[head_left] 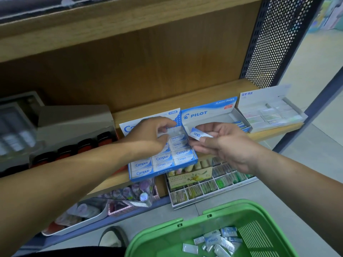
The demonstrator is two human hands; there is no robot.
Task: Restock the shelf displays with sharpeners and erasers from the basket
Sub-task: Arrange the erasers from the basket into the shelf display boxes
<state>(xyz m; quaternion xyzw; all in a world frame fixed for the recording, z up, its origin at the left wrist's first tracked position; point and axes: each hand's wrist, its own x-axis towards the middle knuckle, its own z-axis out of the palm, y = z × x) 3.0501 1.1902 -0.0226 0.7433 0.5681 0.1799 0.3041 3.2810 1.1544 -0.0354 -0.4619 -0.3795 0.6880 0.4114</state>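
Observation:
A blue Campus display box (143, 178) stands on the wooden shelf (274, 132), with rows of blue-and-white erasers in it. My left hand (148, 136) reaches into the box's back row and pinches a white eraser (163, 134) there. Just right of the box, my right hand (220, 145) holds a wrapped Campus eraser (198, 135) between thumb and fingers. The green basket (167, 234) sits on the floor below, with several wrapped erasers (215, 242) loose in its bottom.
A nearly empty Pilot eraser box (207, 113) and a clear tray of pastel erasers (272, 114) stand right of the Campus box. Red-and-black items (83, 147) line the shelf's left. Lower trays (204, 190) of stationery sit under the shelf. A perforated metal panel (274, 43) bounds the right side.

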